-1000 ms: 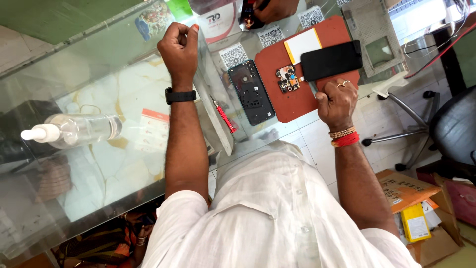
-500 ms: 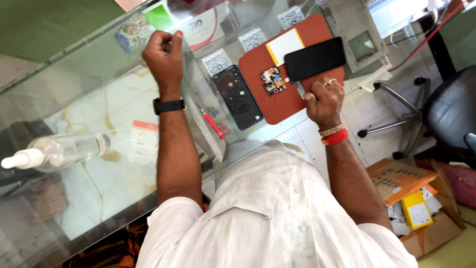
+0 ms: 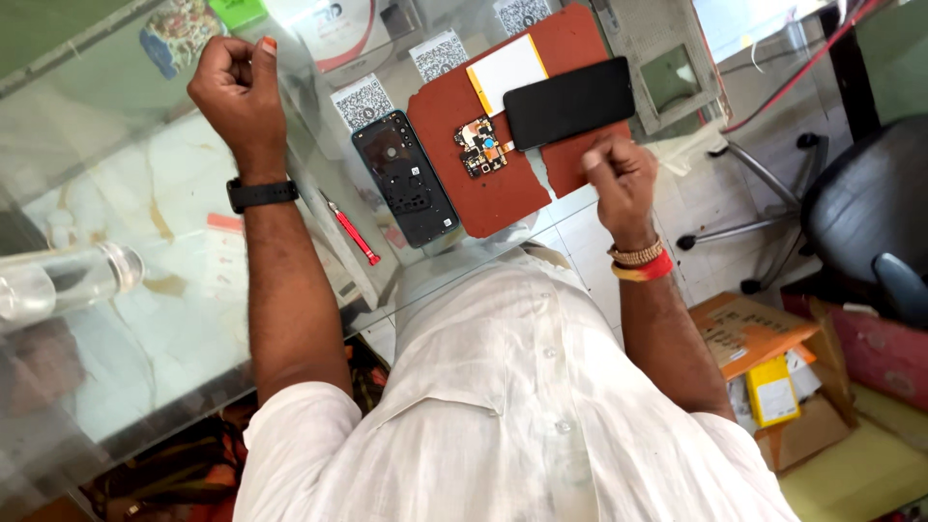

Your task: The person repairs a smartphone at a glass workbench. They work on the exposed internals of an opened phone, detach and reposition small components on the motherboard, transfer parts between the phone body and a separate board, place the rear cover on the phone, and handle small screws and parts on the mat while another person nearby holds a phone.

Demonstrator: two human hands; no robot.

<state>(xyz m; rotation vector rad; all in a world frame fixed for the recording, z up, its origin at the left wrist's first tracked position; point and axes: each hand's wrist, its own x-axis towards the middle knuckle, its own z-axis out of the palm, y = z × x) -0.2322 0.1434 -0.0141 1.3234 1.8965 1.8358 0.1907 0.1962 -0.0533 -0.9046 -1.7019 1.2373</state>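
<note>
Head view: left hand (image 3: pixel 232 87) fisted, right hand (image 3: pixel 614 174) curled beside black screen (image 3: pixel 568 101); fingers' contents unclear.

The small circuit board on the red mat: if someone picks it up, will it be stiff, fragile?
The circuit board looks thin, flat and bare, so probably stiff, very light and easily damaged. Lying on the red mat, it will likely stay put and not roll. It lies beside the black screen panel, so lifting could disturb that.

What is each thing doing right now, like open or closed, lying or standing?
left hand: closed fist, raised over the glass counter
right hand: closed fist beside the mat
phone shell: opened, lying flat
circuit board: bare, on red mat
black screen: dark, lying flat
red screwdriver: lying down
</note>
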